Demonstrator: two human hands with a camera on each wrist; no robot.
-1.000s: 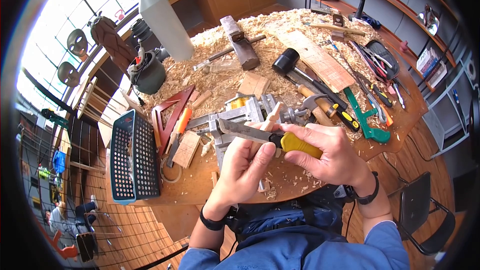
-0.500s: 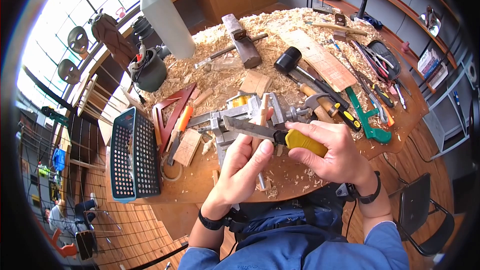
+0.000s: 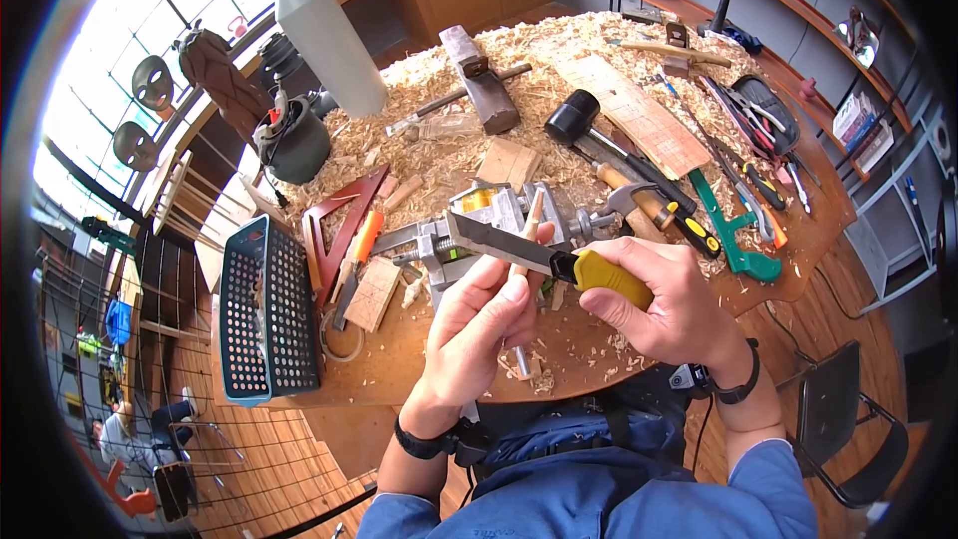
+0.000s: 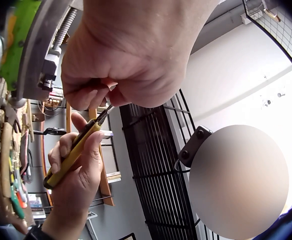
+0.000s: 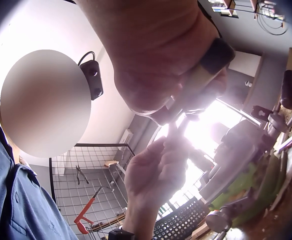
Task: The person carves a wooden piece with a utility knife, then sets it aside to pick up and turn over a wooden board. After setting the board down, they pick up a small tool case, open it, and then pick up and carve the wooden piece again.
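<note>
My right hand (image 3: 667, 301) grips the yellow handle of a utility knife (image 3: 611, 277), its broad blade pointing left and slightly up. A slim, pale whittled wooden stick (image 3: 536, 208) is pinched between the thumb and fingers of my left hand (image 3: 474, 324), its narrowed end upward. The blade crosses the stick just above my left thumb. In the left wrist view the knife's yellow handle (image 4: 75, 155) lies along the right hand's fingers, while the left hand (image 4: 126, 60) hides most of the stick. Glare blurs the contact in the right wrist view.
Beneath the hands stands a metal vise (image 3: 439, 250). A perforated basket (image 3: 269, 309), a red triangular square (image 3: 334, 230) and an orange-handled knife (image 3: 367, 240) lie left. To the right are a black mallet (image 3: 574, 118), a hammer and a green-handled saw (image 3: 733, 250). Shavings (image 3: 419, 70) cover the bench's far side.
The stick has turned from leaning right to nearly upright, and its tip sits lower. The knife has shifted slightly right, with its blade now slanting more steeply. Both hands keep their holds.
</note>
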